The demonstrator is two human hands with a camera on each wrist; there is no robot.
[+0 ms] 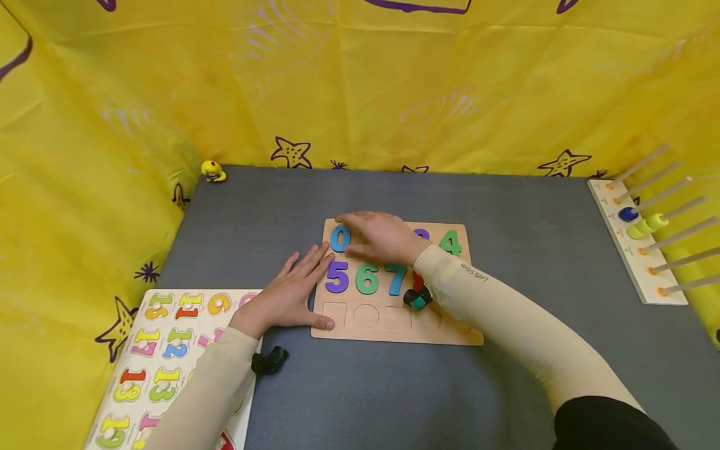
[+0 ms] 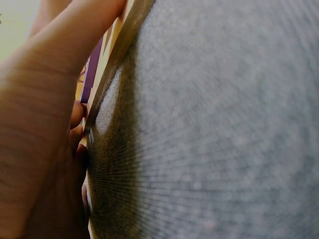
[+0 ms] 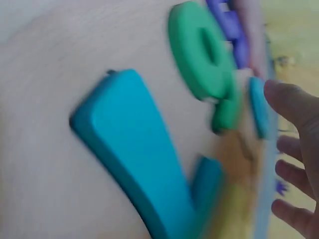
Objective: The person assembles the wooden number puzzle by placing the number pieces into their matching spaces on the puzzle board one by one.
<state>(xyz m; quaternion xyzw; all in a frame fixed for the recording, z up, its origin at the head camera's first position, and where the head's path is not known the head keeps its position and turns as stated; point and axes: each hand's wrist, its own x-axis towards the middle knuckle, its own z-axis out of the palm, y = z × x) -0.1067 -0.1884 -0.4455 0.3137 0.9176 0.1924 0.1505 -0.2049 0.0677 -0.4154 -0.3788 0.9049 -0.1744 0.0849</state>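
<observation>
A wooden number board (image 1: pixel 360 334) lies on the table. My left hand (image 1: pixel 289 297) rests at its left edge, fingers straight and thumb at the lower left corner. My right hand (image 1: pixel 388 237) is over the top row, thumb and fingers apart beside the blue 0 (image 1: pixel 334 239), holding nothing. That hand hides the part of the row right of the 0. Also on the board are a purple 5 (image 1: pixel 337 266), a green 6 (image 3: pixel 192 55), a blue 7 (image 3: pixel 134 144) and a green 4 (image 1: pixel 452 242). A purple number and a red one show partly beside the right arm.
A white number board (image 1: pixel 191 315) with knobbed pieces lies at the left, under the left forearm. A peg stand (image 1: pixel 624 240) with blue and yellow-green beads stands at the far right. A small yellow toy (image 1: pixel 212 171) sits at the back left corner, before the yellow curtain (image 1: pixel 360 94).
</observation>
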